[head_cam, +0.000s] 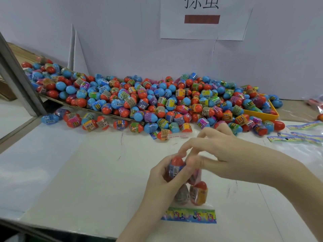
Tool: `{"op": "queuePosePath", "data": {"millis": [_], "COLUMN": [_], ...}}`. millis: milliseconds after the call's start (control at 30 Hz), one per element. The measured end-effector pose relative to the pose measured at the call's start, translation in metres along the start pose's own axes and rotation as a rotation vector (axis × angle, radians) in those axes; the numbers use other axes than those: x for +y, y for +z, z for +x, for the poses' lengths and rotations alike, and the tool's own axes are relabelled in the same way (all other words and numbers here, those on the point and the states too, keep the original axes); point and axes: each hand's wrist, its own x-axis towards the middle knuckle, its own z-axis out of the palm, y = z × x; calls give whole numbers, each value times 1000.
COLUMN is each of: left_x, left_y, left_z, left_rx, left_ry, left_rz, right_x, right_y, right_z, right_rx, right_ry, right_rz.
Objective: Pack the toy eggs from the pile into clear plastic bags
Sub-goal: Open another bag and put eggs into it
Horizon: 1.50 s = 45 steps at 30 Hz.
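Toy eggs sit inside a clear bag near the table edge; left hand clasps it upright while right hand, fingers loosely extended, tends its mouth, with the pile within reach.

egg pile behind hands; bag in front; tray right.

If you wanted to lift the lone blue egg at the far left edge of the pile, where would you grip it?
Pinch the blue egg across its labelled middle, coming from above. It lies on its side on the table, apart from its neighbours, so both long flanks look free for fingers.
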Motion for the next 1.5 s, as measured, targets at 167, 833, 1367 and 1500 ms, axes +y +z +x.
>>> {"op": "queuePosePath", "data": {"millis": [167,833,1367,1500], "left_x": [-3,-2,15,13], "left_y": [-4,4,1,2], "left_z": [-1,-6,3,1], "left_rx": [-26,-22,151,208], "left_ry": [6,-35,177,269], "left_rz": [-21,84,29,189], "right_x": [1,12,10,6], "right_y": [10,12,37,38], "right_z": [-2,17,10,9], "right_rx": [-6,339,882,858], "right_ry": [44,47,-116,-148], "right_rz": [-20,559,-156,-289]}}
